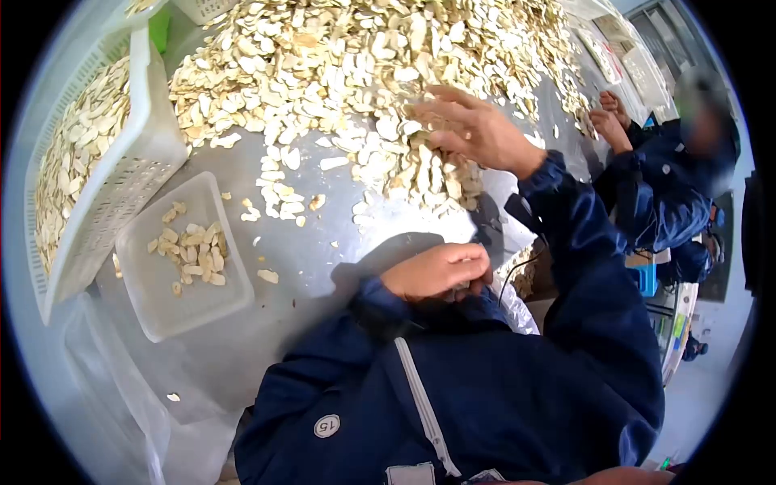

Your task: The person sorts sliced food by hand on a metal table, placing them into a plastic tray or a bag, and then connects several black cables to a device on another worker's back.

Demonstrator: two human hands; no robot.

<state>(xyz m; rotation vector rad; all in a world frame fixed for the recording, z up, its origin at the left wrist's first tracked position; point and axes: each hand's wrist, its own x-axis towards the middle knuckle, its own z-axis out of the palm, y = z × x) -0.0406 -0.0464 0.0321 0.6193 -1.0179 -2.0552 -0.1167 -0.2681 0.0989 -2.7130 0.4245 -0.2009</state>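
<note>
A large pile of pale, flat dried slices (347,73) spreads over a metal table (299,259). My right hand (477,129) reaches over the near right part of this pile, its fingers apart and slightly blurred, touching or just above the slices. Close to my body, at the table's near edge, my left hand (440,271) is closed with its fingers curled under. Whatever those fingers hold, if anything, is hidden. Below and right of it shows crinkled clear plastic (524,317), with more slices beside it.
At left, a white perforated basket (121,174) full of slices stands by a shallow translucent tray (141,295) holding some pieces. A clear plastic bag (109,388) hangs below them. Another person (663,178) in dark blue works at the right, hands near the pile.
</note>
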